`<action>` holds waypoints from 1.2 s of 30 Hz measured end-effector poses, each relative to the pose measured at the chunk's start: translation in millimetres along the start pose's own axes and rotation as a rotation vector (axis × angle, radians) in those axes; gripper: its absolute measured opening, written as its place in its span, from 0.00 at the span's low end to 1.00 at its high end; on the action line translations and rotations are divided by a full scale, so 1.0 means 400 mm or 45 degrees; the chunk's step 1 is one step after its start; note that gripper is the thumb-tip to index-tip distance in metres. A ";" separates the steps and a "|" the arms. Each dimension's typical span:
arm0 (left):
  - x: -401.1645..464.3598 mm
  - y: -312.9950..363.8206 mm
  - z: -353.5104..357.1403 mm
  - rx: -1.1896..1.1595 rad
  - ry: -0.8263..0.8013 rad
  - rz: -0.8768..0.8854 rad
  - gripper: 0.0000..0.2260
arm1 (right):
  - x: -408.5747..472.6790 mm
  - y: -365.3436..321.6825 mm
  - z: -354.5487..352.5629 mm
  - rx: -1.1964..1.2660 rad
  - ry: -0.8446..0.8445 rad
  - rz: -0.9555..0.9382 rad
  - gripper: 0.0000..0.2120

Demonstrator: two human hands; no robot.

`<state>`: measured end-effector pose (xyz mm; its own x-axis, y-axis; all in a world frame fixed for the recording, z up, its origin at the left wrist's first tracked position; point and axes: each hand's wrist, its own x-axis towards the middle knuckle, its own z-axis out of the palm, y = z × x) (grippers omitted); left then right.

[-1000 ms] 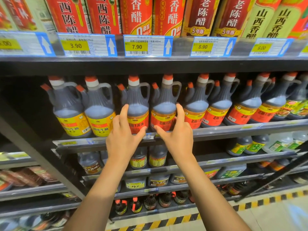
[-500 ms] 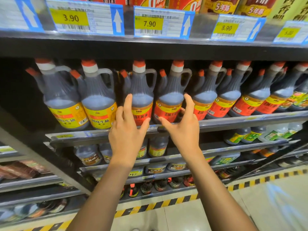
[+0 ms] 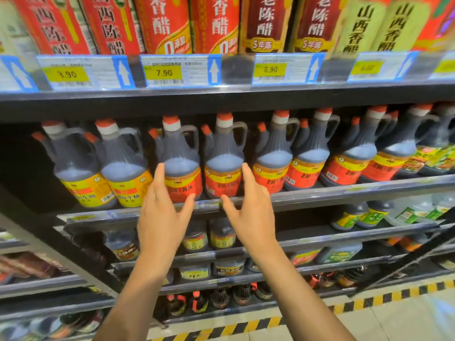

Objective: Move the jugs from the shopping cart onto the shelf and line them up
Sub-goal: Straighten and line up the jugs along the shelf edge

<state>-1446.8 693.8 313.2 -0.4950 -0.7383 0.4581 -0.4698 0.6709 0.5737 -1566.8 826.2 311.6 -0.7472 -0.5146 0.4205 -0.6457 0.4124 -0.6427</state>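
Dark jugs with red-and-white caps stand in a row on the shelf point(image 3: 320, 196). Two with yellow labels point(image 3: 83, 190) are at the left; the red-labelled ones run to the right. My left hand point(image 3: 162, 217) is spread open, its fingertips against the left side of one red-labelled jug point(image 3: 181, 168). My right hand point(image 3: 251, 212) is open too, fingertips at the right side of the neighbouring jug point(image 3: 222, 166). Neither hand is closed around a jug. The shopping cart is out of view.
Tall vinegar bottles point(image 3: 162, 23) fill the shelf above, over a strip of price tags point(image 3: 163, 72). Lower shelves hold smaller bottles point(image 3: 221, 238). A yellow-black stripe point(image 3: 221, 331) marks the floor edge. A dark gap lies left of the yellow-labelled jugs.
Both hands have stayed flanking the two middle red-labelled jugs, fingers spread. The view tilted down, then back up; the two jugs look slightly closer together.
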 end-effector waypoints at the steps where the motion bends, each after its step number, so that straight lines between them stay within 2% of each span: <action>1: -0.008 0.001 -0.002 0.016 -0.001 -0.018 0.40 | -0.004 0.012 -0.011 -0.015 -0.024 -0.034 0.33; 4: -0.042 0.006 0.004 0.148 -0.025 -0.082 0.36 | -0.018 0.057 -0.045 -0.121 -0.021 -0.123 0.23; 8: -0.127 0.033 0.036 0.378 -0.081 -0.008 0.27 | -0.052 0.134 -0.096 -0.215 -0.010 -0.197 0.22; 12: -0.180 0.091 0.081 0.487 -0.168 -0.014 0.27 | -0.075 0.208 -0.146 -0.274 -0.022 -0.153 0.22; 25: -0.162 0.350 0.196 0.321 -0.079 0.216 0.20 | -0.033 0.370 -0.332 -0.349 -0.057 -0.114 0.21; 36: -0.047 0.417 0.227 0.226 -0.013 0.241 0.25 | 0.122 0.352 -0.351 -0.281 -0.056 -0.173 0.22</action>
<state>-1582.2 825.7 338.8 -0.5935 -0.5980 0.5387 -0.4883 0.7996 0.3496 -1716.2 964.7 331.4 -0.6467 -0.6066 0.4624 -0.7621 0.4888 -0.4247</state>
